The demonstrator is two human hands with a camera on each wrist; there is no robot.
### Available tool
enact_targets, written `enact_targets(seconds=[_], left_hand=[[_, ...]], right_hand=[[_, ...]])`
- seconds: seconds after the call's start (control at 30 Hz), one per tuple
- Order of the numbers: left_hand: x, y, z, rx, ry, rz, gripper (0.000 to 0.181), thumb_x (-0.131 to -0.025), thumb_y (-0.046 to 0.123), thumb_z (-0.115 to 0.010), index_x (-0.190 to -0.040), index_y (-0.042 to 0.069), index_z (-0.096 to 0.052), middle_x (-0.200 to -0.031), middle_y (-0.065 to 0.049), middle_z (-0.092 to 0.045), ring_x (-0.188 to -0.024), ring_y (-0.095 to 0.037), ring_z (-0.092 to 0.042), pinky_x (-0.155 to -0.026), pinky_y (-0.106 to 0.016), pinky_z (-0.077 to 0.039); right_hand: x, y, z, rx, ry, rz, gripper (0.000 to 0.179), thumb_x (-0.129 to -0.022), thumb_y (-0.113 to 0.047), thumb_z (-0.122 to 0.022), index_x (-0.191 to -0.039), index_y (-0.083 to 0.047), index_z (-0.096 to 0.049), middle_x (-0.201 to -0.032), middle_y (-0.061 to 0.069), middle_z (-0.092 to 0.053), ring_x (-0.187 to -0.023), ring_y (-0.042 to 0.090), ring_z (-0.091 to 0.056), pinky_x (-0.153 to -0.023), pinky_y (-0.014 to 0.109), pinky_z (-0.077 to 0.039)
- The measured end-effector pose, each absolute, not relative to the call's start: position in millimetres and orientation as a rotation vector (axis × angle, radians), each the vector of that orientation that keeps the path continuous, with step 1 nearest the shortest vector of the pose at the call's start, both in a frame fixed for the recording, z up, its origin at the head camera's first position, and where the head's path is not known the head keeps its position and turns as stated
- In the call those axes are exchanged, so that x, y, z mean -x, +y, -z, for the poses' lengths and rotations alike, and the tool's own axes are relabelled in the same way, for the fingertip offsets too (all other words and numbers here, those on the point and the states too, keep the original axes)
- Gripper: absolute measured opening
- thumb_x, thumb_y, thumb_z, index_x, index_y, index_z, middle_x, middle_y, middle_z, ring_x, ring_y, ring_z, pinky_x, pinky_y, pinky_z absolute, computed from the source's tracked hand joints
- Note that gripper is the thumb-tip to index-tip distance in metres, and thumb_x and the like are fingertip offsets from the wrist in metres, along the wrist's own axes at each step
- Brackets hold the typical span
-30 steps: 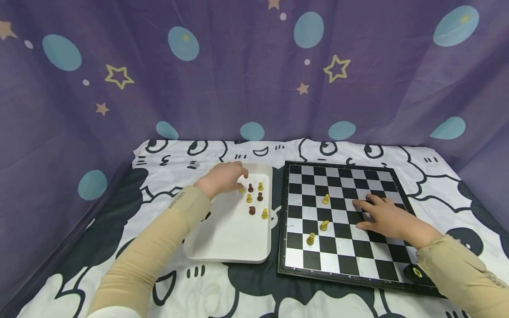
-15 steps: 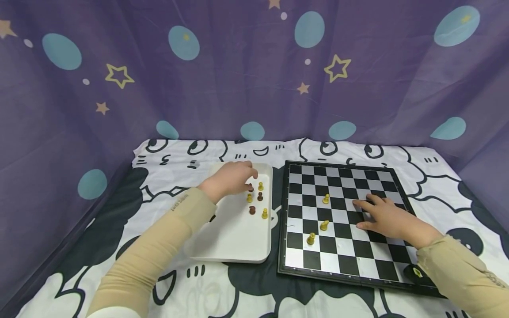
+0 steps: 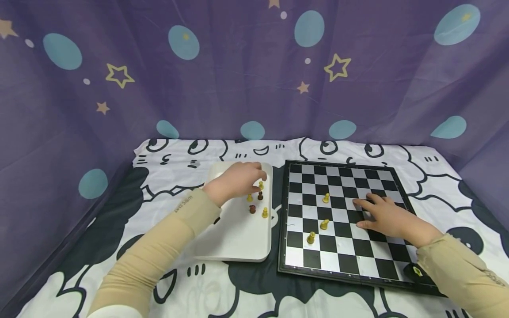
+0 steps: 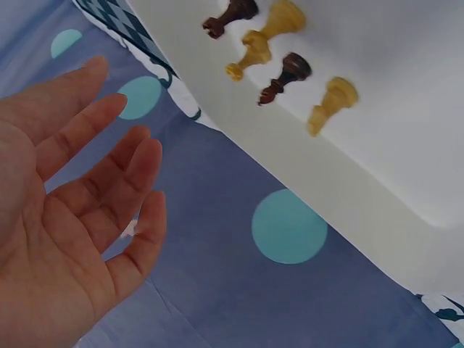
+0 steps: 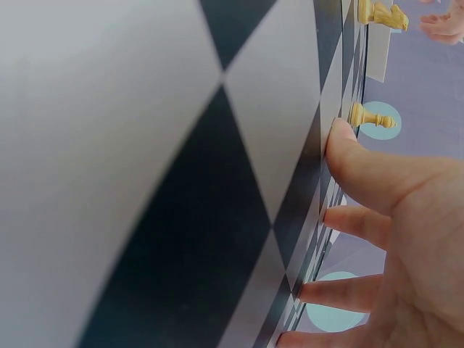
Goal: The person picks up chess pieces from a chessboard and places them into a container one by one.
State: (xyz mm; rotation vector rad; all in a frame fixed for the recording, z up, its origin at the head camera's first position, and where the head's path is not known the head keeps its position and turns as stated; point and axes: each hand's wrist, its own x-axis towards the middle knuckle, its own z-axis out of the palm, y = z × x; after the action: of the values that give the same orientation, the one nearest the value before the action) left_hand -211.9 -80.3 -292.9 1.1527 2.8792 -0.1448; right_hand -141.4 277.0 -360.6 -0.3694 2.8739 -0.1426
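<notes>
Above the far part of a white tray (image 3: 230, 247) is my left hand (image 3: 237, 181), its fingers loosely bent. In the left wrist view that hand (image 4: 87, 196) holds nothing, and yellow and dark brown chess pieces stand in the tray beyond it. Nearest to it in the head view are a yellow piece (image 3: 261, 184) and a brown piece (image 3: 260, 195); others are partly hidden behind the fingers. My right hand (image 3: 383, 216) rests with spread fingers on a black-and-white chessboard (image 3: 346, 247). A yellow knight (image 5: 388, 14) and another yellow piece (image 5: 373, 116) stand beyond its thumb.
On the board's left half stand three yellow pieces, the lowest being a rook-like one (image 3: 311, 237). A small black object with a yellow mark (image 3: 415, 272) lies by the right sleeve. A patterned cloth (image 3: 222, 291) lies underneath, with a purple curtain (image 3: 238, 88) behind.
My left hand has moved to the right over the tray, passing above the pieces and covering some on the left side. The right hand has stayed in place on the board.
</notes>
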Motion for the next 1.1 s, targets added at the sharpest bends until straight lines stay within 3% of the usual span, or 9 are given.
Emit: enact_targets(seconds=[1.1], left_hand=[[173, -29, 289, -1.400, 2.718, 0.116, 0.034, -0.084, 0.028, -0.072, -0.115, 0.017, -0.067, -0.109, 0.000, -0.062, -0.097, -0.016, -0.061, -0.080, -0.034, -0.050]], right_hand=[[144, 279, 362, 0.404, 2.886, 0.138, 0.075, -0.080, -0.058, -0.063, -0.136, -0.009, -0.050, -0.134, 0.038, -0.038, -0.115, 0.063, -0.038, -0.083, 0.070, -0.039]])
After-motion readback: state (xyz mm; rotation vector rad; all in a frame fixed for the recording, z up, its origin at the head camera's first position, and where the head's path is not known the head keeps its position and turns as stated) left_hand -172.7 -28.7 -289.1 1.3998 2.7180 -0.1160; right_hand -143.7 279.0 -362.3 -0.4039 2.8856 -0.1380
